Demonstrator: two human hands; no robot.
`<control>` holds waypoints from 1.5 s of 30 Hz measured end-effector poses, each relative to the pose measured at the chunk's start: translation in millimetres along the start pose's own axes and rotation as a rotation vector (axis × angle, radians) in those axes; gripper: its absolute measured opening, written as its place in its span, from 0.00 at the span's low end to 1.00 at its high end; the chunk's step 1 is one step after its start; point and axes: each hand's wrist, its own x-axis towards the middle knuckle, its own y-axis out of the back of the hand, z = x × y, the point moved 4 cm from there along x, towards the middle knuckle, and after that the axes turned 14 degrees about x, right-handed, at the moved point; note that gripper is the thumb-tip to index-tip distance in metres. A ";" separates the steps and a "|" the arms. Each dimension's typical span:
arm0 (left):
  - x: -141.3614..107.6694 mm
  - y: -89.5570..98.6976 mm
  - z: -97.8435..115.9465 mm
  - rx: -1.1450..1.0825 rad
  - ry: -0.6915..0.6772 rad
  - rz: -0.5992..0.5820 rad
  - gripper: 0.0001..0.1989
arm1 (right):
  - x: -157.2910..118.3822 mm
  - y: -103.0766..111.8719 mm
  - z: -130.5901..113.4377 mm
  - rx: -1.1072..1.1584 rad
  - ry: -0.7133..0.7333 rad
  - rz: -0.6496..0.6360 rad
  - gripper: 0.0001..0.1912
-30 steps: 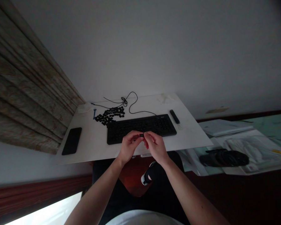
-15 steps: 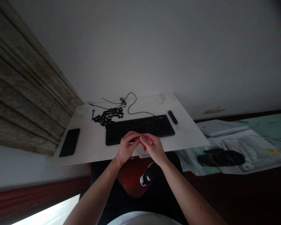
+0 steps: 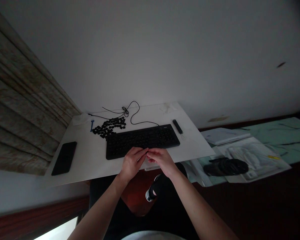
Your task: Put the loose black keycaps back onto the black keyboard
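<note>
Over the front edge of a black keyboard (image 3: pixel 140 138), my left hand (image 3: pixel 134 161) and my right hand (image 3: pixel 162 159) meet at the fingertips. Both are closed in a pinch on a small black keycap, mostly covered by the fingers now. Left of the keyboard's back corner lies a loose heap of black keycaps (image 3: pixel 110 126). A thin blue tool (image 3: pixel 92 125) rests beyond the heap's left end. Beside the keyboard's right end is a dark-handled keycap puller (image 3: pixel 177 126) with thin wire loops.
The white table (image 3: pixel 90 160) stands against the wall. A black phone (image 3: pixel 64 158) lies at its left, and the keyboard's cable (image 3: pixel 135 110) loops across the back. Clear plastic (image 3: pixel 80 119) sits in the back left corner. Right of the table, a black bundle (image 3: pixel 226 166) lies on a lower surface.
The view has shifted, so the table appears farther left and slightly lower. My fingertips have drawn closer together, covering the black keycap that showed between them before.
</note>
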 end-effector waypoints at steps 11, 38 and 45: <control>-0.1 -11.7 5.6 0.043 -0.001 -0.029 0.15 | -0.6 13.1 5.2 -0.106 0.090 0.069 0.18; -37.2 39.3 -124.7 0.267 0.406 0.129 0.11 | 156.6 68.7 -103.6 -1.062 0.016 0.007 0.09; -37.2 40.0 -125.5 0.232 0.416 0.138 0.10 | 166.2 61.1 -96.2 -1.063 -0.130 -0.017 0.11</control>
